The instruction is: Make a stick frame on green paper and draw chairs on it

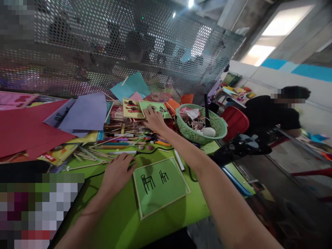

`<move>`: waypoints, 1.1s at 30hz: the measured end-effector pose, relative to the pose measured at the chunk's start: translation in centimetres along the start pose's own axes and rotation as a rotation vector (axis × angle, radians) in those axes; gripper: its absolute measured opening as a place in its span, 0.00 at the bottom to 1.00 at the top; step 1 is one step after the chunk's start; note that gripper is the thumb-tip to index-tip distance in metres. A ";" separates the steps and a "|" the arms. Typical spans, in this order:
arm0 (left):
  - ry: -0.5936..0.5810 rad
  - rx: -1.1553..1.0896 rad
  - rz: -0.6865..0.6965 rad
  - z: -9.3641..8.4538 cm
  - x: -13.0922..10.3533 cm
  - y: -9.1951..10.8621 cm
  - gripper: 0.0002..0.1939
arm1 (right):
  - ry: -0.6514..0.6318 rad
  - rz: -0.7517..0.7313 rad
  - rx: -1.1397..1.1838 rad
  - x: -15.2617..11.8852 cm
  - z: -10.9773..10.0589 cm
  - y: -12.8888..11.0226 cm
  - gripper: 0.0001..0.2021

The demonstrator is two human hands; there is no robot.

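Observation:
A green card with a pale stick frame [166, 204] lies on the table in front of me, with two chairs drawn on it in black. Just left of it, my left hand [118, 173] rests with its fingers loosely stretched out and nothing visible in them. A white marker [127, 153] lies by those fingertips. My right hand [155, 120] reaches to the back, its fingers apart on a smaller green framed picture [163, 110] with stone-like pieces. That picture overlaps a yellow framed picture [131, 108] with red and dark shapes. Part of it is hidden under the hand.
A green basket [185, 129] of mixed scraps stands at the back right, beside a black device [240, 147]. Sticks and pens [121, 140] lie along the middle. Red paper [33, 128] and purple paper [83, 112] pile up left. A person [272, 114] sits to the right.

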State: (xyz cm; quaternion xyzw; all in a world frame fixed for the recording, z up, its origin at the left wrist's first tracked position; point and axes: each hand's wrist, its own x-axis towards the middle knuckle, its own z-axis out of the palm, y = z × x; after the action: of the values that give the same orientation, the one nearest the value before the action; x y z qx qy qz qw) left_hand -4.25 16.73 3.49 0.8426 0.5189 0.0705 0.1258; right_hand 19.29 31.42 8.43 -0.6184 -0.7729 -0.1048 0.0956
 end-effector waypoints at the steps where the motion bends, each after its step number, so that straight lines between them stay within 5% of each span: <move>1: -0.008 0.003 0.001 0.0 0.0 0.0 0.15 | -0.001 -0.001 0.011 0.1 -0.2 0.2 0.31; 10: -0.027 0.028 0.007 -0.3 -0.4 0.4 0.14 | 0.083 0.101 0.109 3.1 -3.7 4.1 0.19; 22: 0.021 0.003 0.019 0.2 -0.4 0.1 0.14 | 0.406 0.381 0.290 5.5 -6.1 9.7 0.14; 33: 0.071 -0.082 0.032 0.7 -0.1 -0.6 0.16 | 0.404 0.351 0.277 5.4 -5.7 10.2 0.15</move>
State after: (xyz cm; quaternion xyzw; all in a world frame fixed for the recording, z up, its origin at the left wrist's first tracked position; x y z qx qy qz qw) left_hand -4.64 16.79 2.61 0.8419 0.5061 0.1235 0.1407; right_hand 28.13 37.03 15.87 -0.6902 -0.6265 -0.1014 0.3475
